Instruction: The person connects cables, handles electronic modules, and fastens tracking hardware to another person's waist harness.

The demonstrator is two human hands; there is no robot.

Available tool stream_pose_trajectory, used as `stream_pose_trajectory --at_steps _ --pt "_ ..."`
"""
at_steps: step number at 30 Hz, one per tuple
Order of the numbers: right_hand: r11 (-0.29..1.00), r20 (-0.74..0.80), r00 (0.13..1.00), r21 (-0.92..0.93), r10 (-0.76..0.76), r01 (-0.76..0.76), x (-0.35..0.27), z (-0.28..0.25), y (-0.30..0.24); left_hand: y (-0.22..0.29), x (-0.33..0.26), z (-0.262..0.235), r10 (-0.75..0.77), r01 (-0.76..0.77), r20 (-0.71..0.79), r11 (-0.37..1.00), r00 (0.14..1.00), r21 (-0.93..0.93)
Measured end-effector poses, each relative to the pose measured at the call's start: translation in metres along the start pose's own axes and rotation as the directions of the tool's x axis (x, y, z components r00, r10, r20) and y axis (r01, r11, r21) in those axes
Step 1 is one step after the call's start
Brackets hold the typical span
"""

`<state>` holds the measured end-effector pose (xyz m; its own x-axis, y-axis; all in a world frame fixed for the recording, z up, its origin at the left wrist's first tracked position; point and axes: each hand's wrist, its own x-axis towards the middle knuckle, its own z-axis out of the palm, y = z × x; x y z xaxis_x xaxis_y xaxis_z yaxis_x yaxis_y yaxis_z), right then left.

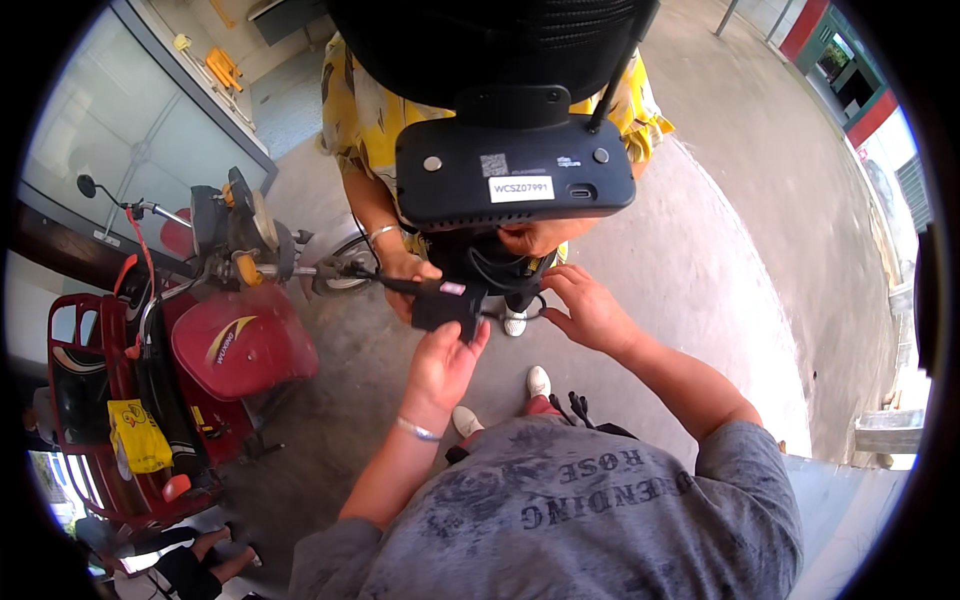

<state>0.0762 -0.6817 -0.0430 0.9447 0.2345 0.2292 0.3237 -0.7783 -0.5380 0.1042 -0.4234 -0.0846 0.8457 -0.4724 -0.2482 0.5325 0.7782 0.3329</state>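
To the left of the hands, well apart from them, a red motorbike (245, 340) is parked. Just beyond the hands, a co-worker in a yellow patterned top (370, 110) is faced, by whom a black head-worn device (450, 185) is worn. Between the two people, at the fingertips of the left hand (445, 360), a black box (447, 308) is held up; its near edge is pinched between thumb and fingers, while its far left side is gripped by a co-worker's hand (405, 280). The right hand (590, 310) is half curled beside a thin black cable (525, 318), which is looped between the box and that hand; whether the cable is actually pinched cannot be told.

For good handling, the box should probably be borne by the left hand from below, so that no weight is hung on the cable. Slack should be left in the loop, and any pull is best taken at a firm end rather than along the thin lead. Moves are best matched to the co-worker's grip, lest the box be twisted or dropped.
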Motion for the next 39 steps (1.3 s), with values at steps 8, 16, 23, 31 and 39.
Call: stream_pose_trajectory --at_steps 8,16,23,31,39 --pt "0.999 0.06 0.998 0.032 -0.033 0.031 -0.007 0.025 0.018 -0.011 -0.073 -0.012 -0.16 0.143 0.072 0.969 0.984 0.201" --pt "0.965 0.124 0.992 -0.26 0.021 0.012 -0.005 0.021 0.054 -0.03 -0.022 0.031 0.064 -0.079 0.106 0.987 0.992 0.138" --pt "0.977 -0.124 0.986 0.196 0.111 -0.085 -0.027 0.018 0.052 -0.055 0.054 0.028 0.358 -0.303 -0.045 0.846 0.933 0.439" --pt "0.973 0.19 0.975 -0.179 -0.114 0.148 0.017 0.031 0.106 -0.087 0.098 0.03 0.594 -0.412 0.022 0.53 0.804 0.741" --pt "0.967 0.2 0.954 -0.073 -0.224 0.243 0.027 0.031 0.12 -0.11 0.12 0.015 0.746 -0.436 0.095 0.275 0.659 0.857"
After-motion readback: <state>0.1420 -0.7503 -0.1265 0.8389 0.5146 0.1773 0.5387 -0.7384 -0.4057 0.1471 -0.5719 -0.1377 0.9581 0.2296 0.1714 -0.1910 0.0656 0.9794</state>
